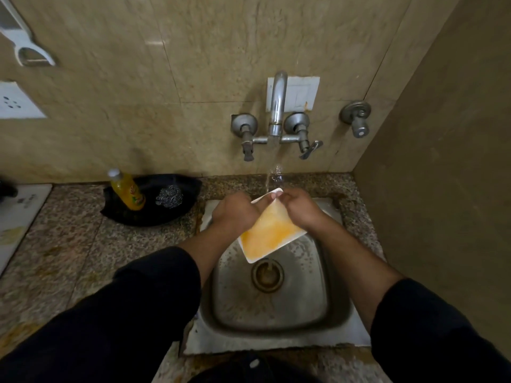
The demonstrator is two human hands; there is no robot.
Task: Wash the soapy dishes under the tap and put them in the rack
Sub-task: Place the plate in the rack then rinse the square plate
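A white rectangular plate (pixel 269 235) smeared with orange-yellow residue is tilted over the steel sink (pixel 301 308). My left hand (pixel 235 211) grips its left edge. My right hand (pixel 300 207) rests on its upper right part, fingers on the plate's face near the top corner. Water runs from the wall tap (pixel 277 106) in a thin stream onto the plate's top corner, just between my two hands. The lower corner of the plate hangs above the drain (pixel 267 275).
A black tray (pixel 182 189) on the granite counter left of the sink holds a yellow dish-soap bottle (pixel 127 190) and a steel scrubber (pixel 169 196). Tap handles (pixel 304 145) stick out from the tiled wall. A side wall (pixel 442 167) stands close on the right.
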